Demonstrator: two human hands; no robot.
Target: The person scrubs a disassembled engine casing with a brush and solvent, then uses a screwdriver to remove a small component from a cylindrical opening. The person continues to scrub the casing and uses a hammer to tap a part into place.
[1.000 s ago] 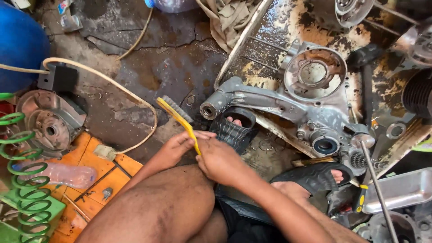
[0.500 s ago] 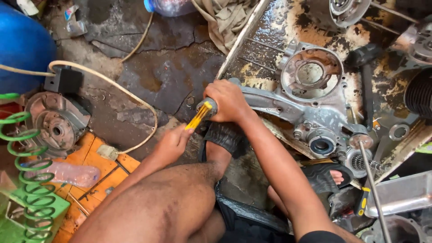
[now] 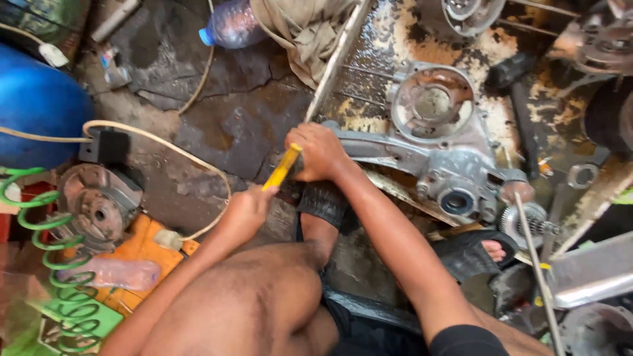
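Crouched over a wet, oil-stained workshop floor (image 3: 224, 132), I hold a yellow-handled brush (image 3: 281, 167) in my left hand (image 3: 242, 212), fingers closed tight on the lower end of its handle, which slants up and to the right. My right hand (image 3: 320, 153) is wrapped firmly around the tube-like end of a grey cast-metal engine casing (image 3: 428, 148), and the brush's upper end disappears behind that hand (its bristles are hidden from me). The casing lies flat on a rusty, wet metal tray (image 3: 389, 39), dull silver and grimy, with a large round opening rimmed in brown residue and a smaller bearing hole nearer my sandalled foot (image 3: 478, 250). A green coiled hose (image 3: 46, 250) and a blue drum (image 3: 39, 105) sit well off to my left.
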